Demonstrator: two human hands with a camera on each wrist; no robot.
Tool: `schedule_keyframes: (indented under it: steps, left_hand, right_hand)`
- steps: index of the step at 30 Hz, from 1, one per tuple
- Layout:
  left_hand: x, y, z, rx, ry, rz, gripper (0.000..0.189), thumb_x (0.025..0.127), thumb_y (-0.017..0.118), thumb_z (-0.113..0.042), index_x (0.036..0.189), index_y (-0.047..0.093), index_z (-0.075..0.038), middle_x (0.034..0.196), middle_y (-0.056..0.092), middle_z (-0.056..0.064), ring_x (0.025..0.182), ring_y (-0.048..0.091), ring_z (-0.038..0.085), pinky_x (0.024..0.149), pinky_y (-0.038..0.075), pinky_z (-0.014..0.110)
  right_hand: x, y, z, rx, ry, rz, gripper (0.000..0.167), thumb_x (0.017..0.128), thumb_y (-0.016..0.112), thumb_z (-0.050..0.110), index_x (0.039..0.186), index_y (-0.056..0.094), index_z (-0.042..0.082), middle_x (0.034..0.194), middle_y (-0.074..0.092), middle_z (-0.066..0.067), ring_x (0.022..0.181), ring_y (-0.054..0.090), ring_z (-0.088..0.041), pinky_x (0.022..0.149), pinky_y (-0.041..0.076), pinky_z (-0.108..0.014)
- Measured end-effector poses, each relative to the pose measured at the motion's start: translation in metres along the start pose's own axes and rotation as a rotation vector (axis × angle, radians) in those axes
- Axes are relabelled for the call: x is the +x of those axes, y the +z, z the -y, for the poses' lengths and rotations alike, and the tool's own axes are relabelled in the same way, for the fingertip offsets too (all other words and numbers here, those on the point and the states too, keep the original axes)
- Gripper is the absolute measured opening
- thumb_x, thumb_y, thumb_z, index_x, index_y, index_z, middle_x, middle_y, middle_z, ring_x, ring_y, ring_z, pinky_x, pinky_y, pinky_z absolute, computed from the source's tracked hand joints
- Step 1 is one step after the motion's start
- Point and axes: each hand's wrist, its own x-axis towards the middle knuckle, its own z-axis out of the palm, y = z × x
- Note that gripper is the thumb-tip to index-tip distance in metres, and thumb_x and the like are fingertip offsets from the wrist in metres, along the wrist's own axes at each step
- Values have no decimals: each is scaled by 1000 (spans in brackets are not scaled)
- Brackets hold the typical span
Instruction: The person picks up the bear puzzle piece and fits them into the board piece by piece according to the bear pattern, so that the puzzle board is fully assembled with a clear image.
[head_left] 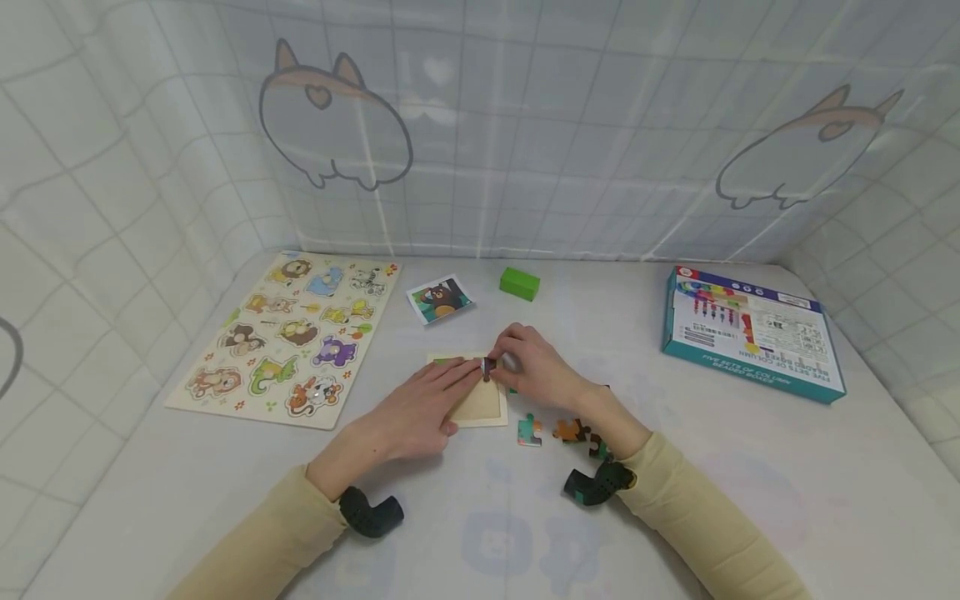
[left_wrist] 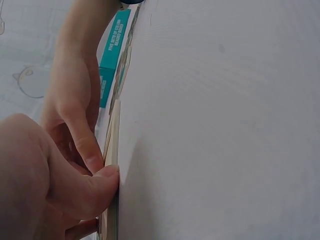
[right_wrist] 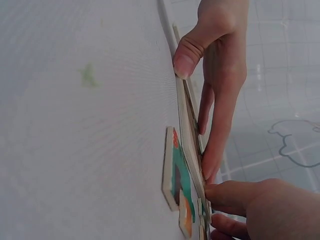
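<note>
The left hand (head_left: 412,408) lies straight-fingered on the tray (head_left: 480,407), its grip relaxed, thumb at one edge. The right hand's (head_left: 537,367) grip pinches what looks like a dark piece (head_left: 487,368) near the tray's far right corner. Loose pieces (head_left: 527,431) lie on the surface (head_left: 480,483) nearby.

Head cam: bright, soft, fairly even light; vert. glare streaks on backdrop (head_left: 517,158) behind far edge of tabletop (head_left: 465,487); wide-angle warp bends grid lines nr frame edges; sm. print on box (head_left: 750,333) nr tabletop's far R corner hard to read. Wrist cams dimmer, greyer, softer: L has faint shadow alongside board (left_wrist: 115,135), R has fine moiré ripple on tabletop.
</note>
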Motion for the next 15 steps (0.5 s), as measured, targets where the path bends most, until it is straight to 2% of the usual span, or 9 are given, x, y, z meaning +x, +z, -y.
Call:
schedule_keyframes:
  steps: [15]
  left_hand:
    - [-2, 1, 0, 0, 15, -3, 73, 95, 59, -18, 158, 26, -6, 166, 22, 8, 154, 17, 30, 126, 17, 50]
  right_hand:
    - [1, 1, -1, -29, 25, 7, 17, 93, 70, 14, 107, 70, 5, 114, 60, -7, 112, 54, -25, 101, 49, -41]
